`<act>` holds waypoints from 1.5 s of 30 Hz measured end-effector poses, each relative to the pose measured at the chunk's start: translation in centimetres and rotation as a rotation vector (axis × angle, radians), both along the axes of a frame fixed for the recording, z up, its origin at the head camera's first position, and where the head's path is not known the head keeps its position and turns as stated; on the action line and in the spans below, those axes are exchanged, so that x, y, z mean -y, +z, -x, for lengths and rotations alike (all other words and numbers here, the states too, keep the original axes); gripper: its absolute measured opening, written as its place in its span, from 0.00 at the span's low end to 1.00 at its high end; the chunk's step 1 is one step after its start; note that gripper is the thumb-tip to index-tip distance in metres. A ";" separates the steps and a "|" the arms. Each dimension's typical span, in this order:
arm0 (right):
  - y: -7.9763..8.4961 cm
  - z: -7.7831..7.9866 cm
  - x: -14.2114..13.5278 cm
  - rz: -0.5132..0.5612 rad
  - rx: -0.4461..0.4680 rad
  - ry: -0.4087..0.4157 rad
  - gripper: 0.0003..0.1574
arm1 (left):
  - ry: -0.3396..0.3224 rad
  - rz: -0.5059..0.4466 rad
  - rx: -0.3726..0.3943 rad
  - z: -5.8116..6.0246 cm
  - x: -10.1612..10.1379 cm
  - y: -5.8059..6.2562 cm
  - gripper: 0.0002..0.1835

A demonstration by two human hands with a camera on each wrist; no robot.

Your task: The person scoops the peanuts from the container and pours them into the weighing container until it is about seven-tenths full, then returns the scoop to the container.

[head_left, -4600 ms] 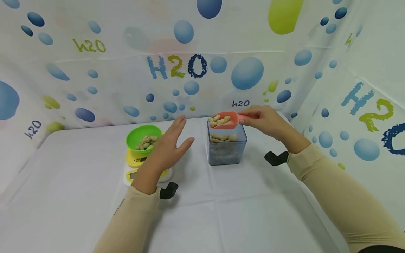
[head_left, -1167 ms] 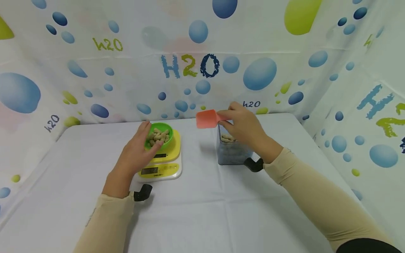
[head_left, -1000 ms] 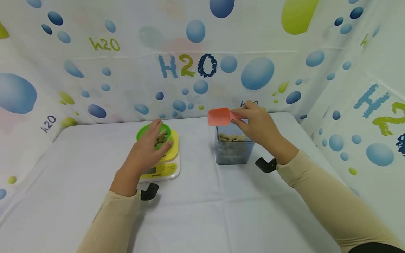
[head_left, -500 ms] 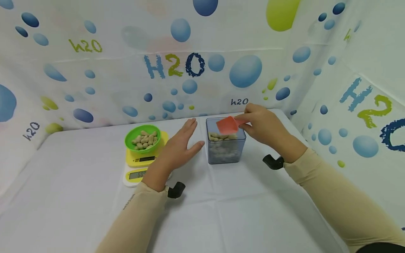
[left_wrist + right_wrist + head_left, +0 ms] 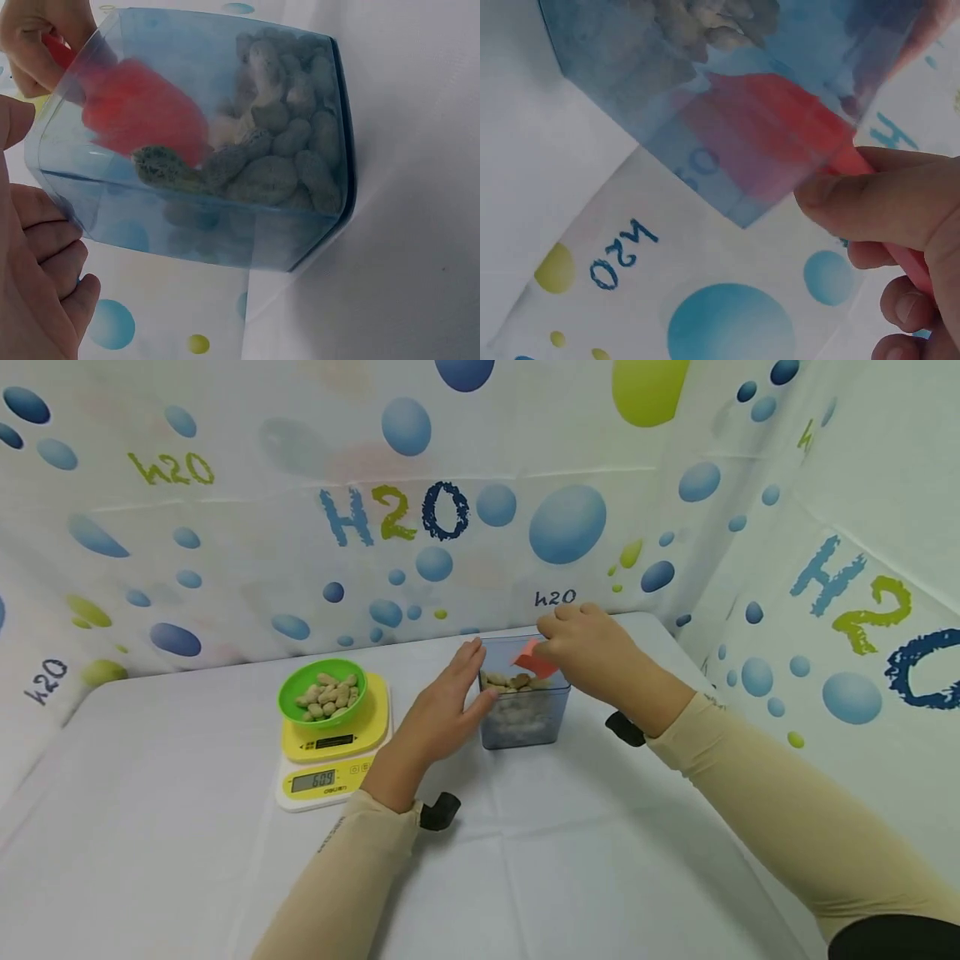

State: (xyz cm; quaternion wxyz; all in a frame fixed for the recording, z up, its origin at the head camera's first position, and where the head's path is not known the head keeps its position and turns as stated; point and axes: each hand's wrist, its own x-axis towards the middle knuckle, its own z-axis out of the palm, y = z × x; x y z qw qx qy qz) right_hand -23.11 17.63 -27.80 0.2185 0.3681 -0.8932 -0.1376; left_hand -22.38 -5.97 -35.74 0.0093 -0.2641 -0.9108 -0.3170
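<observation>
My right hand (image 5: 592, 652) grips the handle of a red scoop (image 5: 534, 658), whose blade dips inside a clear bluish bin (image 5: 522, 722) of peanuts. Through the bin wall in the left wrist view, the scoop (image 5: 142, 112) leans down against the peanuts (image 5: 262, 180). My left hand (image 5: 442, 710) is at the bin's left side, fingers straight, fingertips right at the rim. In the right wrist view, thumb and fingers of the right hand (image 5: 900, 217) pinch the scoop's handle just outside the rim.
Left of the bin, a green bowl (image 5: 286, 697) holding peanuts sits on a yellow and white kitchen scale (image 5: 360, 731); its display reads 60.9. A white cloth covers the table (image 5: 172, 827), and a patterned curtain (image 5: 247, 510) hangs close behind.
The scoop, loaded with peanuts at first, came back from the left with its blade turned over and has gone down into the bin. My left hand moved from the bowl rightward to the bin.
</observation>
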 end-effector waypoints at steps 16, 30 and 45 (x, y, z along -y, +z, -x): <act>0.5 0.6 -0.2 0.161 0.429 -0.121 0.14 | 0.019 -0.043 0.018 0.0 -0.2 -0.1 0.39; 0.8 0.7 1.2 0.100 0.564 -0.116 0.10 | 0.029 -0.051 0.000 0.2 0.2 -0.4 0.42; 0.7 1.8 -1.2 0.296 0.808 -0.192 0.15 | 0.033 -0.042 0.017 0.2 0.0 -0.2 0.41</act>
